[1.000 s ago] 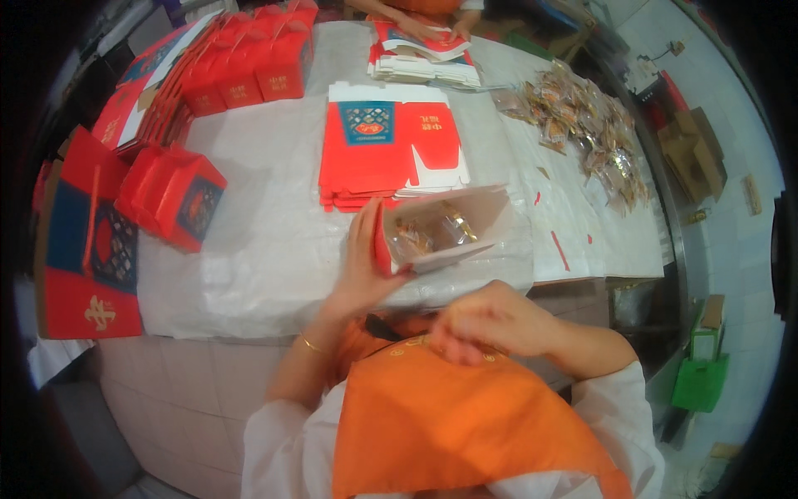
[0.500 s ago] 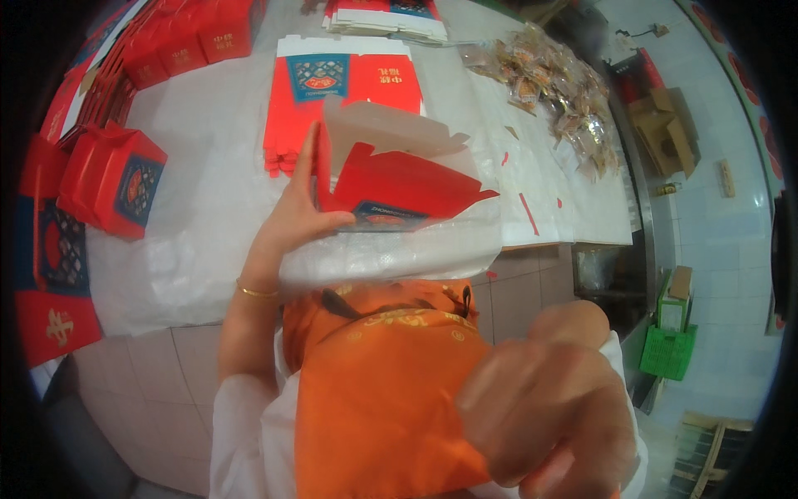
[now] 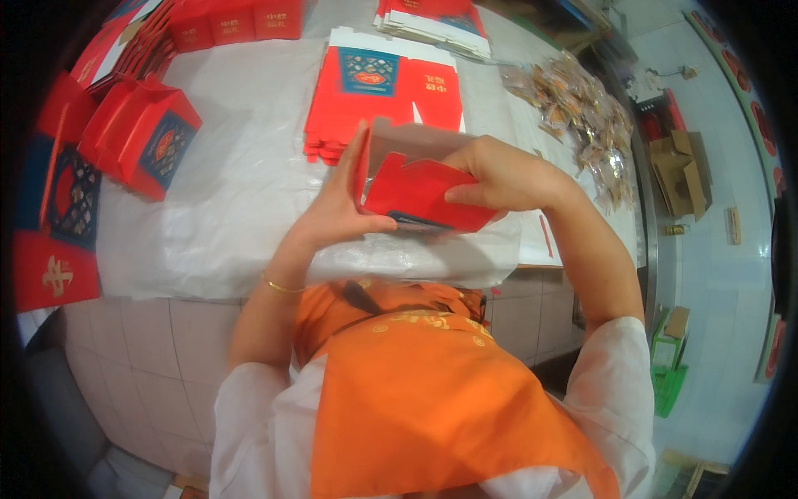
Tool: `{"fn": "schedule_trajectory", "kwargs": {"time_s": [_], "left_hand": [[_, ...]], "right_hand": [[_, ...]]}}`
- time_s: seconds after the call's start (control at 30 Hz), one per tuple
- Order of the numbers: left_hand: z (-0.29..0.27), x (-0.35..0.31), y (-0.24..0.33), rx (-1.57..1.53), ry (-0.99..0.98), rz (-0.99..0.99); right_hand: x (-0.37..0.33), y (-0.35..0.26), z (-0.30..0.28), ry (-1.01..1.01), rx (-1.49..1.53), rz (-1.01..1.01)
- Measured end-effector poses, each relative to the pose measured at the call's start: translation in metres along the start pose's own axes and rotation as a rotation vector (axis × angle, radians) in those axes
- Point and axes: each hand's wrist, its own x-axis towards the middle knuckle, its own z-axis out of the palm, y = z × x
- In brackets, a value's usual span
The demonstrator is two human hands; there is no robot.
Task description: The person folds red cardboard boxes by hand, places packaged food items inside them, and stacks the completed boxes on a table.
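Note:
An open red cardboard gift box [image 3: 416,193] with a pale inside and a dark blue panel lies at the table's front edge. My left hand [image 3: 341,208] grips its left end, thumb along the near side and fingers behind the end wall. At the right end, my right hand [image 3: 511,176] is closed on the box, with its thumb on the red near panel and its fingers reaching inside, where their tips are hidden. Just behind the box is a stack of flat red cartons [image 3: 432,87] with white edges.
A folded red box [image 3: 137,137] stands at the left, and more red boxes [image 3: 233,25] line the far left. Small clear packets [image 3: 586,125] form a pile at the right. The table [image 3: 216,224] has a white plastic cover. A brown carton [image 3: 669,166] sits beyond its right side.
My right hand has come up from low at the right, near my body, onto the right end of the box. My left hand keeps its hold on the left end.

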Motion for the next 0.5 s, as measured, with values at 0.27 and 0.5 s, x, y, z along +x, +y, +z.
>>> {"fn": "schedule_trajectory", "kwargs": {"time_s": [0.27, 0.5], "left_hand": [[0.005, -0.005, 0.005, -0.112, 0.019, 0.036], [0.02, 0.0, 0.008, -0.091, 0.205, 0.108]], "right_hand": [[0.039, 0.013, 0.037, 0.348, -0.477, -0.232], [0.035, 0.017, 0.074, 0.693, -0.453, -0.263]]}}
